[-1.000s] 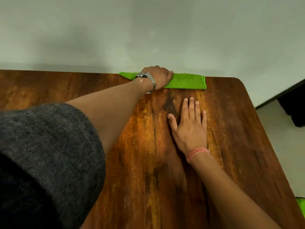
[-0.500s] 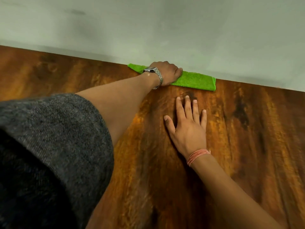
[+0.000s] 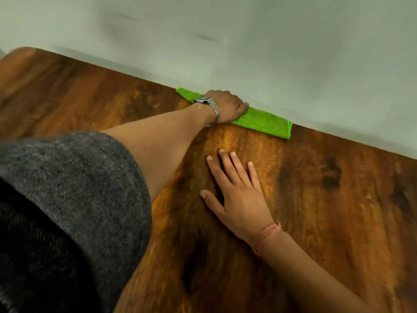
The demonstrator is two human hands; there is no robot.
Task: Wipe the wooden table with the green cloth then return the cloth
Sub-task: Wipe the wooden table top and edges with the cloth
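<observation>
Green cloth [image 3: 259, 121], folded, at far edge of wooden table [image 3: 327, 211]; left hand [image 3: 228, 107] pressing it, finger position indiscernible; right hand [image 3: 239, 195] flat, fingers spread, on wood.

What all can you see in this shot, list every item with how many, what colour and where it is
wooden table: one, brown with dark grain, fills the lower frame, far edge against the wall
green cloth: one, bright green, folded into a long strip, lying along the table's far edge beside the wall
wall: one, pale grey-white, behind the table
wristwatch: one, silver metal band, on the left wrist
thread bracelet: one, pinkish-orange, on the right wrist
sleeve: one, dark grey knit, on the left upper arm, near left of frame
left hand: one, resting on top of the cloth, pressing it down
right hand: one, flat on the bare table, fingers straight
</observation>
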